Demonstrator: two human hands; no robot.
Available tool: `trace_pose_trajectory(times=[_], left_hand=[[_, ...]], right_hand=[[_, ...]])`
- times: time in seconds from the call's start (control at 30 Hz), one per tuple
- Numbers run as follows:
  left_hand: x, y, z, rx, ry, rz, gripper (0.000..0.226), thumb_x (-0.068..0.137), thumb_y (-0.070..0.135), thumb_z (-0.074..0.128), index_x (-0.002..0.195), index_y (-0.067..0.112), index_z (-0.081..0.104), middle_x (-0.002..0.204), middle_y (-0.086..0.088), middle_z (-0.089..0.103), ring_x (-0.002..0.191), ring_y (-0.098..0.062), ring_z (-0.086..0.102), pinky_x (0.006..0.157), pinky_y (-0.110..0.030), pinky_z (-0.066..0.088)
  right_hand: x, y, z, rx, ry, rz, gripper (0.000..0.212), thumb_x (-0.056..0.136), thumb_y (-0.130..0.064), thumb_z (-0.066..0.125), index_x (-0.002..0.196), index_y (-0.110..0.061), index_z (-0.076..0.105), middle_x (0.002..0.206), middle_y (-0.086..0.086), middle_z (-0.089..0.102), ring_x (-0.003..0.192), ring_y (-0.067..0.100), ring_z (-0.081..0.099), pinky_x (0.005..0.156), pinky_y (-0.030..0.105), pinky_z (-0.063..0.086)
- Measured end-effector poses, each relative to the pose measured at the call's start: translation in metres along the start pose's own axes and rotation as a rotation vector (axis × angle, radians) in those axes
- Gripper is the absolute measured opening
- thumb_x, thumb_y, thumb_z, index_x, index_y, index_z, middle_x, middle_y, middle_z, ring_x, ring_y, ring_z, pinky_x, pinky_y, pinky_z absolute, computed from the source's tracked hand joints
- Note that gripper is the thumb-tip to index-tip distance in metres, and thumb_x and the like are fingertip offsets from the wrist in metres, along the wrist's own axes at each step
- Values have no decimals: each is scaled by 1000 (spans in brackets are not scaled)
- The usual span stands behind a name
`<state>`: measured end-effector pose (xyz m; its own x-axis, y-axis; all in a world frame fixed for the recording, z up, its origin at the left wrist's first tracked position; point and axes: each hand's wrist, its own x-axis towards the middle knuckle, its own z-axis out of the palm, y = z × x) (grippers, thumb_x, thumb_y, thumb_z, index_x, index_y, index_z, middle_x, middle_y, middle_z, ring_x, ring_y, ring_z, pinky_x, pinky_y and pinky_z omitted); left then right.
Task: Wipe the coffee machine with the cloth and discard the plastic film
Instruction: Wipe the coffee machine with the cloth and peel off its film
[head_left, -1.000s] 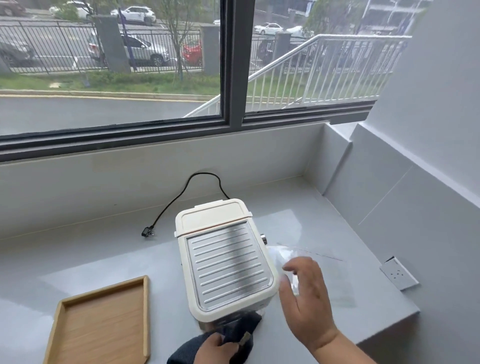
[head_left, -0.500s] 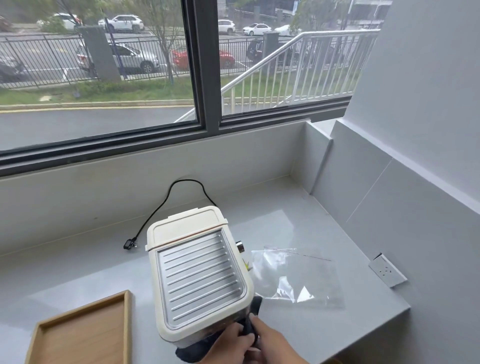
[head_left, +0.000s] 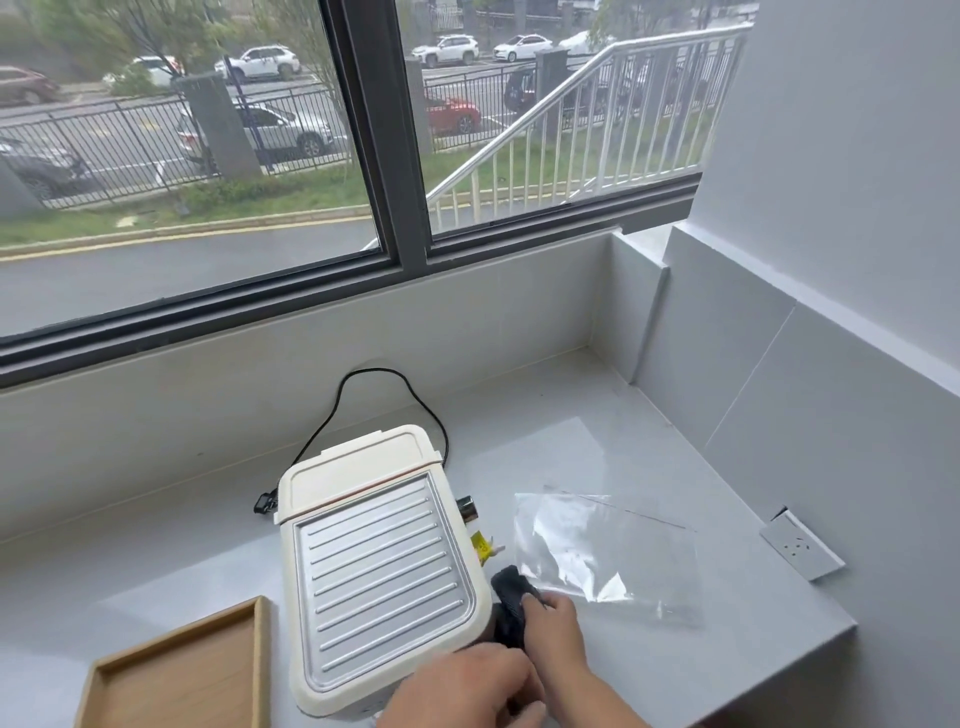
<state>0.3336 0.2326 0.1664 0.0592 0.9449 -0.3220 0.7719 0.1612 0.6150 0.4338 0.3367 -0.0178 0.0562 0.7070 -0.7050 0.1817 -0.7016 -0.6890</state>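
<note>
You are looking down at a grey tabletop (head_left: 597, 415) set below a window, and the cream coffee machine (head_left: 382, 564) is standing near the middle of it, its ribbed metal top plate facing up at you. Your right hand (head_left: 558, 636) is sitting at about four o'clock from the machine, fingers curled around a dark cloth (head_left: 511, 597) and pressing it against the machine's right side near the front corner. Your left hand (head_left: 467, 691) is lying at about five o'clock from the machine, partly blurred at the bottom edge of the view, fingers bent and resting against the machine's front corner and the lower part of the cloth; you cannot tell whether it is actually clasping anything. The clear plastic film (head_left: 608, 556) is lying flat on the tabletop at three o'clock from the machine, just beside your right hand and apart from the machine itself. A black power cord (head_left: 387, 374) is looping out at twelve o'clock behind the machine, with its plug (head_left: 264, 503) lying at about ten o'clock. A wooden tray (head_left: 182, 670) is sitting at eight o'clock, and a white wall socket (head_left: 800, 545) is showing on the wall at three o'clock.
</note>
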Motion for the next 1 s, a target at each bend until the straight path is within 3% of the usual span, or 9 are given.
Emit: trace_pose_trajectory(times=[0.17, 0.27, 0.4, 0.53, 0.63, 0.73, 0.83, 0.93, 1.0], left_hand=[[-4, -9, -37, 220, 361, 267, 10, 84, 45, 70, 90, 38, 69, 90, 22, 67, 78, 4, 62, 65, -14, 51], [13, -37, -47, 338, 540, 313, 17, 86, 41, 68, 98, 30, 74, 104, 13, 69, 93, -10, 66, 83, -22, 50], [23, -63, -57, 403, 541, 53, 37, 88, 58, 57, 115, 35, 69, 128, 13, 64, 115, -15, 59, 102, -32, 37], [25, -76, -51, 381, 523, -11, 41, 88, 59, 56, 116, 33, 70, 129, 12, 64, 117, -18, 61, 103, -34, 39], [24, -77, -52, 369, 535, -39, 40, 86, 60, 58, 116, 34, 69, 131, 14, 63, 120, -18, 60, 105, -42, 46], [24, -77, -51, 369, 553, -76, 42, 84, 61, 59, 116, 35, 69, 134, 15, 60, 124, -19, 57, 108, -49, 46], [24, -80, -52, 351, 541, -99, 46, 84, 65, 58, 120, 38, 66, 138, 18, 58, 128, -16, 55, 111, -46, 44], [23, -83, -53, 363, 525, -79, 47, 84, 66, 60, 121, 39, 66, 138, 18, 59, 128, -15, 55, 110, -41, 42], [22, -83, -52, 358, 526, -72, 47, 83, 65, 61, 120, 39, 67, 139, 17, 59, 128, -15, 55, 110, -43, 42]], right_hand=[[5, -5, 14, 100, -228, 5, 17, 92, -18, 69, 107, -10, 67, 96, 13, 78, 86, 30, 73, 88, 44, 57], [9, -5, 21, -132, -326, -109, 20, 95, -22, 64, 112, -22, 74, 108, 3, 79, 102, 24, 73, 102, 49, 54], [19, -11, 32, -240, -400, -176, 23, 89, -39, 60, 107, -40, 75, 105, -10, 80, 107, 20, 71, 105, 45, 51], [29, -29, 35, -255, -424, -193, 22, 95, -24, 48, 98, -29, 70, 100, 0, 76, 101, 28, 68, 102, 46, 52], [34, -40, 35, -257, -423, -221, 35, 95, -12, 43, 91, -32, 73, 84, -6, 77, 80, 19, 65, 80, 34, 50], [30, -43, 34, -407, -282, -285, 13, 97, -28, 51, 98, -30, 64, 91, -6, 74, 86, 16, 68, 74, 32, 50], [26, -36, 35, -548, -267, -268, 19, 98, -44, 50, 93, -29, 60, 94, -7, 70, 95, 21, 66, 78, 33, 47], [26, -35, 36, -548, -337, -245, 21, 98, -38, 55, 95, -21, 67, 95, -1, 73, 96, 23, 67, 83, 31, 49], [35, -36, 36, -526, -308, -286, 19, 95, -25, 57, 83, -14, 68, 84, 3, 72, 79, 21, 64, 72, 30, 47]])
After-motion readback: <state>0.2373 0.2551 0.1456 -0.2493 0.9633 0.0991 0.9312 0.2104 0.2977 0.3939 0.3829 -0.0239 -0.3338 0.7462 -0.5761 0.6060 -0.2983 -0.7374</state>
